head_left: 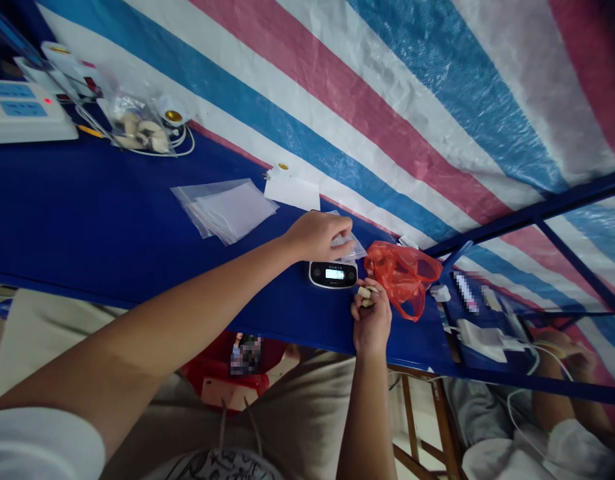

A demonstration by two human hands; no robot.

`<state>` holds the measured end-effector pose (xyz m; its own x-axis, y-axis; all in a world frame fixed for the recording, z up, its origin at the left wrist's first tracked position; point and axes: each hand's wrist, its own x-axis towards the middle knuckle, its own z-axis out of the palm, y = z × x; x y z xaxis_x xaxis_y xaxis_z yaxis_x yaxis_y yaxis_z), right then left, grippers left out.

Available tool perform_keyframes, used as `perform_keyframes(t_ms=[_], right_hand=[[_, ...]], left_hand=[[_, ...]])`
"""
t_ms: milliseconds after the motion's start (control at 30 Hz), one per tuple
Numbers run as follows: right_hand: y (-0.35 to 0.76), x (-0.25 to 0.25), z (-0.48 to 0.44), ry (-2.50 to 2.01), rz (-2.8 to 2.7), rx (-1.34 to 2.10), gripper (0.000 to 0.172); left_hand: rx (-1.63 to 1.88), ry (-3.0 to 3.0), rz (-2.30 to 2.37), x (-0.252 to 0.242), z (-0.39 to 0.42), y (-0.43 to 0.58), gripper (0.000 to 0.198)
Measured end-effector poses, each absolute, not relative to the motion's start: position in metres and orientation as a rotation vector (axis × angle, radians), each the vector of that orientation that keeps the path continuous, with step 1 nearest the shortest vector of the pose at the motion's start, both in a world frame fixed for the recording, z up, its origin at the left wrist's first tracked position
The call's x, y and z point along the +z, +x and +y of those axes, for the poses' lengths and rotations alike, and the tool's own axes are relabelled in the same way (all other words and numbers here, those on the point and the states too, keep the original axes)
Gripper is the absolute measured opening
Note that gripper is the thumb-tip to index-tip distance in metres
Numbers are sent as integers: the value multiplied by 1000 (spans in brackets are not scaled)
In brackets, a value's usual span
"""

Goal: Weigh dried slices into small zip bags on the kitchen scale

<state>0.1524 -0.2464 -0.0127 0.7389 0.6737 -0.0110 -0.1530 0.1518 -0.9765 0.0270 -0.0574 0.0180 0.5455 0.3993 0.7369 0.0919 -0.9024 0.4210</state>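
On the blue table stands a small black-and-white digital scale (333, 274) with a lit display. A clear plastic bag (356, 249) lies on its platform. My left hand (321, 236) is over the scale and against the bag, its fingers curled together; what they pinch, if anything, is hidden. Just right of the scale, my right hand (373, 319) is turned palm up. Its fingers cup several pale beige pieces (367, 295). Beside it lies a crumpled red plastic bag (404, 277), whose contents I cannot make out.
Flat clear zip bags (232, 212) and a white card (292, 189) lie left of the scale. Farther left are a bag of beige pieces (144, 135) and a white power strip (30, 112). A striped sheet (307, 87) hangs behind. A co-worker's arm (550, 380) shows at right.
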Motion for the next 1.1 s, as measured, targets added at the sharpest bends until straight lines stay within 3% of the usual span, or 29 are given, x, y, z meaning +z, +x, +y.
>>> perform_keyframes(t_ms=[200,400,600,833,1100], right_hand=[[149,-14,-244,-1319,-490,582,23],[150,-20,-244,-1365,-545,517,41],[171,-28,-241,-1642,-721,195,38],[174,-23,-236,-1814,-664,60,44],[191,-19,-242,-1975,-720,-433,39]], left_hand=[[1094,2711,427,19,-73,33,23],[1105,2700,449,18,-71,33,20],[1141,2687,437,16,-68,33,18],[1266,2620,438,14,-64,33,17],[1345,2571,440,15,-62,32,16]])
